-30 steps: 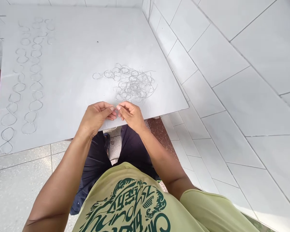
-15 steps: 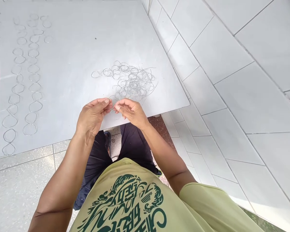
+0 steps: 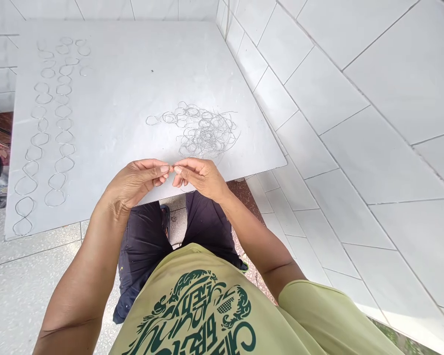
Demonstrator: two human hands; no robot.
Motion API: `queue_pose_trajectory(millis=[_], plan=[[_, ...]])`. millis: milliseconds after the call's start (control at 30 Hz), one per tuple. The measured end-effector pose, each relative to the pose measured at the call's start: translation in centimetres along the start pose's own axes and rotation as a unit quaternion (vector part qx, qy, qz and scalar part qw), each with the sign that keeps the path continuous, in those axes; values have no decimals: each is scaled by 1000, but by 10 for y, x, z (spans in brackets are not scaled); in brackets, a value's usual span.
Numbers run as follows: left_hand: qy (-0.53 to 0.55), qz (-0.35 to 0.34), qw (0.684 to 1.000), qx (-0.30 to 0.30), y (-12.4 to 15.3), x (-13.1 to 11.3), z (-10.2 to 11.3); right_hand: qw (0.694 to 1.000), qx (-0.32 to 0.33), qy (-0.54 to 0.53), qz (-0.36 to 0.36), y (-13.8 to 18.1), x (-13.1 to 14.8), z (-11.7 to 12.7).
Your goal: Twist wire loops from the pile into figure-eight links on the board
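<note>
Left grip [image 3: 135,181] and right grip [image 3: 203,178] pinch wire [image 3: 166,179] by board's [image 3: 114,93] near edge, room leftward

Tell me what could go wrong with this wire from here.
The left hand and right hand pinch close to the tabletop's near edge, so anything slipping from their grip might drop to the floor. The tangled pile has overlapping loops that could snag if one is pulled out. The wire rows seem to lie loose, so a brush could shift them.

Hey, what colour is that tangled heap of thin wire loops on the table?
The wire heap is grey; it shows in the head view.
</note>
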State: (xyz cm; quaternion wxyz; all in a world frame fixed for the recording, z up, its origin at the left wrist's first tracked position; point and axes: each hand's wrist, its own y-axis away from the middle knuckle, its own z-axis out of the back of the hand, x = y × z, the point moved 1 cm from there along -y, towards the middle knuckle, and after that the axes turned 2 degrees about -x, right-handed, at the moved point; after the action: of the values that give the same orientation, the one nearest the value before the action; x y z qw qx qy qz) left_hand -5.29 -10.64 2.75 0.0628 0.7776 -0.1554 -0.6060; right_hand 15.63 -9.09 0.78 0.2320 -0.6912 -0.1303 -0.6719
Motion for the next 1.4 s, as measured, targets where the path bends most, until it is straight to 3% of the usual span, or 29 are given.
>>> queue_pose_trajectory(millis=[233,400,567,867,1067,1200,1400], plan=[[-7,-10,998,-61,11,-1,-1,993,38,-94,-54,13,-1,0],[-184,-77,975,-97,19,-5,-7,991,30,-106,-73,18,-8,-6],[-307,-92,937,-138,24,-5,-21,990,34,-115,-80,22,-10,-10],[-349,-121,912,-178,29,1,-26,983,41,-154,-94,32,-11,-9],[-282,-122,921,-238,32,15,-35,985,14,-148,-89,32,-11,-12],[-307,-150,912,-226,31,27,-36,987,29,-126,-96,32,-13,-10],[-444,-213,848,-196,29,30,-27,983,54,-118,-130,35,-20,-10]])
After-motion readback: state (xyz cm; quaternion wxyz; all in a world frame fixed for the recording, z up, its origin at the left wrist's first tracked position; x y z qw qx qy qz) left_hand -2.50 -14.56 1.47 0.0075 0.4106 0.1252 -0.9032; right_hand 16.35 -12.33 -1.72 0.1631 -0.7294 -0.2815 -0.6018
